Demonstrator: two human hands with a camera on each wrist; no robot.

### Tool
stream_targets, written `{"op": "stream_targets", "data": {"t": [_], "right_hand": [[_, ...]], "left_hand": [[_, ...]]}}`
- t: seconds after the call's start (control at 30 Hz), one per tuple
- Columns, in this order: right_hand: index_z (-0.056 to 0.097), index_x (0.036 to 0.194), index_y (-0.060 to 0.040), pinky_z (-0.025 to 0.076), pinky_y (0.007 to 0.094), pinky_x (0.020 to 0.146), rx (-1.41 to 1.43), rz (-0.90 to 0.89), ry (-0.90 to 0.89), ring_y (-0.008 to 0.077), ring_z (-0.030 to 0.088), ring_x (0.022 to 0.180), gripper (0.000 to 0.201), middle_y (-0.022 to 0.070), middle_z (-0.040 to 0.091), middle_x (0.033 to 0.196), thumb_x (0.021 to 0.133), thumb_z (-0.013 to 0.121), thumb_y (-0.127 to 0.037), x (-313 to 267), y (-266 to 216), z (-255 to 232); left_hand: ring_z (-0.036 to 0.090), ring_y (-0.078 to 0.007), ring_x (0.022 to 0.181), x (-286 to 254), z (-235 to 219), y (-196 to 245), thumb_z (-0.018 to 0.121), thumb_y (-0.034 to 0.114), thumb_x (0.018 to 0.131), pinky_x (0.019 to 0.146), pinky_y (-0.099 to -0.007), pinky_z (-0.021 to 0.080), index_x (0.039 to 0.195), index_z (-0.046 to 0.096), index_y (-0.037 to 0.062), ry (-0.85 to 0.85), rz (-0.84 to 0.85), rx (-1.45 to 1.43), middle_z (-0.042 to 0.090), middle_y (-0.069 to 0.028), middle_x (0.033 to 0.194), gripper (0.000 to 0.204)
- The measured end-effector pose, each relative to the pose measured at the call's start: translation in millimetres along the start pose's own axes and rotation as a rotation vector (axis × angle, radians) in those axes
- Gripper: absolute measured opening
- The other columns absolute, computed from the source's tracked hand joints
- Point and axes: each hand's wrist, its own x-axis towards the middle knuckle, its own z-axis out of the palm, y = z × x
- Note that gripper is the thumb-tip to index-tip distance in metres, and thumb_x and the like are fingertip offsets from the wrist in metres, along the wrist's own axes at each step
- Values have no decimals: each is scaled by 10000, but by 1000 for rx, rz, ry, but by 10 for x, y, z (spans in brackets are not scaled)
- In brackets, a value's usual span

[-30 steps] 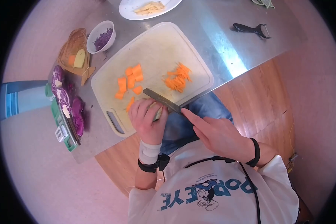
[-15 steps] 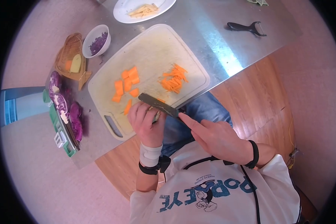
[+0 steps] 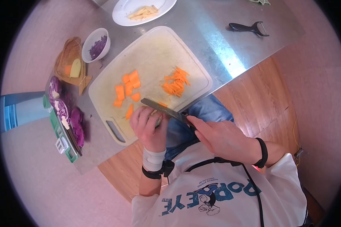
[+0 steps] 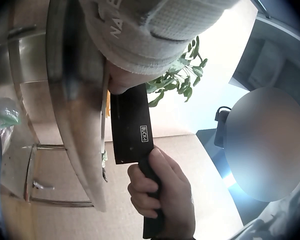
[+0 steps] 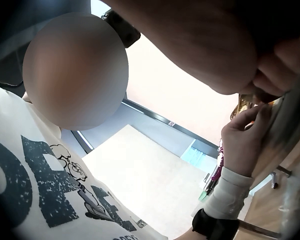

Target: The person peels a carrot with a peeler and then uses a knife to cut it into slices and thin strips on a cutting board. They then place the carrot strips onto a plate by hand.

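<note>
On the cutting board [image 3: 117, 72] the left hand [image 3: 149, 126] has its fingers curled down at the near edge, seeming to pinch a carrot piece mostly hidden beneath them. The right hand [image 3: 227, 140] grips the handle of a dark knife [image 3: 165, 109], its blade lying close against the left fingertips. Orange shows just beyond the blade. Flat carrot pieces [image 3: 129, 89] lie left of the knife, and a pile of carrot strips [image 3: 175, 82] lies to its right. In the left wrist view, the right hand [image 4: 165, 192] is wrapped round the handle, with the broad blade [image 4: 132, 125] upright.
Beyond the board are a white plate [image 3: 119, 13] with pale strips and a bowl [image 3: 107, 47] of shredded purple cabbage. A wicker basket [image 3: 60, 62], cut cabbage [image 3: 60, 108] and a green-framed slicer [image 3: 70, 155] stand left. A black peeler [image 3: 240, 27] lies at the far right.
The knife's flat face, more visible half a second ago, has turned steeper, and the right hand has shifted slightly right. The left hand stays curled at the board's near edge. The head view has shifted a little.
</note>
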Motion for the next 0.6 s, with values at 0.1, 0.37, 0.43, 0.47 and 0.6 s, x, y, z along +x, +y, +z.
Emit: {"op": "stream_targets", "data": {"t": [0.1,0.37,0.43,0.47,0.6], "right_hand": [[541,1371,122,538,422,513,-59,2,-75,332,688,597,444,154,663,680,1034,604,-160,44,-20,-44],[556,1346,76,555,455,557,-159,103,-207,388,692,636,397,206,717,791,1056,590,-194,67,-86,-84],[555,1344,77,556,456,559,-165,117,-220,389,692,635,395,203,716,786,1058,586,-194,77,-93,-70],[535,1353,130,559,417,533,-202,56,-178,340,699,602,464,178,685,721,958,607,-103,74,-90,-57],[513,1348,187,561,379,513,-206,-18,-143,308,707,575,544,158,658,652,848,624,7,152,-86,-26]], "left_hand": [[632,-314,1109,0,1,1,895,-8,634,972,-438,468,914,742,72,-3,2,-13,722,-50,1087,328],[640,-308,1107,7,-12,14,883,-4,624,971,-430,467,893,744,69,-23,-25,-9,728,-43,1086,312],[641,-302,1115,8,-18,15,883,13,630,974,-428,466,884,746,74,-33,-40,-13,730,-35,1088,295],[641,-302,1115,14,-19,21,883,13,630,974,-428,466,884,746,74,-31,-43,-15,730,-35,1088,295],[642,-296,1115,17,-17,20,887,26,629,973,-427,467,879,749,81,-33,-50,-25,727,-26,1080,291]]}}
